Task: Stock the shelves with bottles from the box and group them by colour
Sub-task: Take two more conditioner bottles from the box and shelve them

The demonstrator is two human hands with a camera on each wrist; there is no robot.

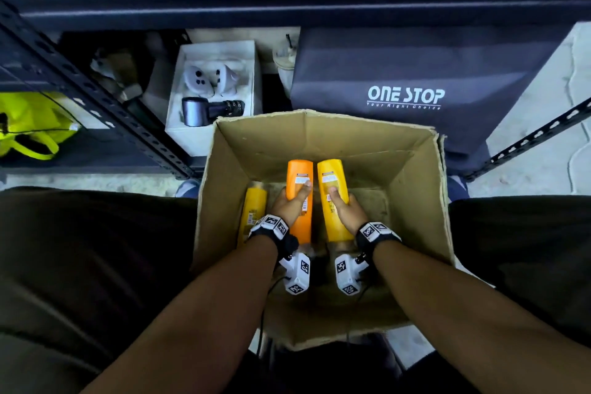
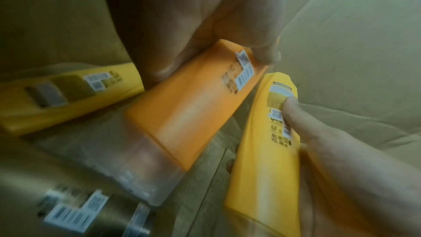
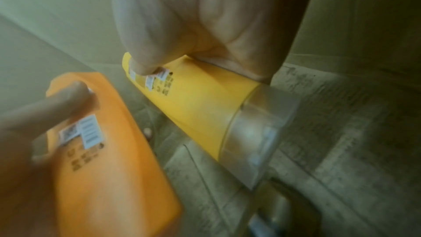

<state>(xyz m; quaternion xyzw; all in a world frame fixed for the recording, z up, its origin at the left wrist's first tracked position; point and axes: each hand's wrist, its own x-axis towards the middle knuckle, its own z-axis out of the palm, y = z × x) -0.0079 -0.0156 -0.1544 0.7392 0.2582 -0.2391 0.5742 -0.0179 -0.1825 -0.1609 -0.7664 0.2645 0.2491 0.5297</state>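
Observation:
Both hands reach into an open cardboard box (image 1: 415,176). My left hand (image 1: 289,201) grips an orange bottle (image 1: 300,179) around its middle, thumb across the back label; the left wrist view shows the same orange bottle (image 2: 193,107) with its clear cap pointing toward me. My right hand (image 1: 347,209) grips a yellow bottle (image 1: 329,176), thumb pressed on its label; the right wrist view shows that yellow bottle (image 3: 200,100) and its clear cap. Both held bottles are tilted, bases pointing away. A second yellow bottle (image 1: 254,211) lies at the box's left side.
A dark metal shelf rack (image 1: 96,96) stands ahead, its edge (image 1: 287,13) across the top. Under it sit a white box of gadgets (image 1: 214,93), a grey "ONE STOP" bag (image 1: 406,83) and a neon yellow bag (image 1: 28,125). A gold-toned bottle (image 2: 68,210) lies near my left wrist.

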